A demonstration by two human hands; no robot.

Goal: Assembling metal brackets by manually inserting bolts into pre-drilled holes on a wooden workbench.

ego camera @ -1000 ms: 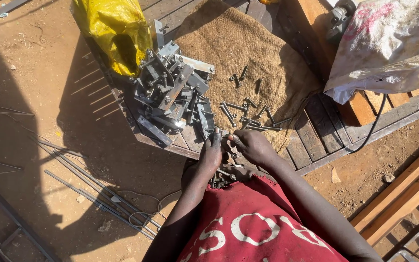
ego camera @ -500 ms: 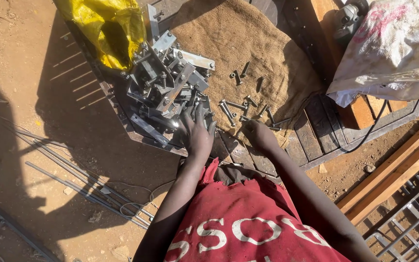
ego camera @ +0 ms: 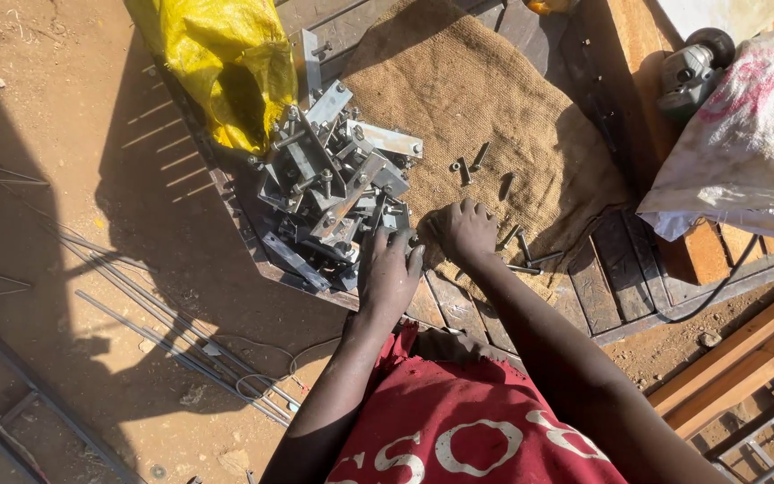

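A heap of grey metal brackets with bolts (ego camera: 333,188) lies on a wooden pallet (ego camera: 620,287). My left hand (ego camera: 387,273) rests flat against the near edge of the heap, fingers spread, touching a bracket. My right hand (ego camera: 466,231) sits knuckles up on the brown burlap sack (ego camera: 485,108), fingers curled over loose bolts (ego camera: 517,255); whether it grips one is hidden. More loose bolts (ego camera: 469,166) lie further out on the sack.
A yellow plastic bag (ego camera: 217,63) stands behind the heap. An angle grinder (ego camera: 692,72) and a white printed sack (ego camera: 754,143) sit at right, with a black cable (ego camera: 718,282). Thin steel rods (ego camera: 163,341) lie on the dirt at left. Timber planks (ego camera: 745,350) at lower right.
Both hands have moved away from my body toward the work: the left onto the bracket heap, the right onto the bolts on the burlap. The view has shifted slightly.
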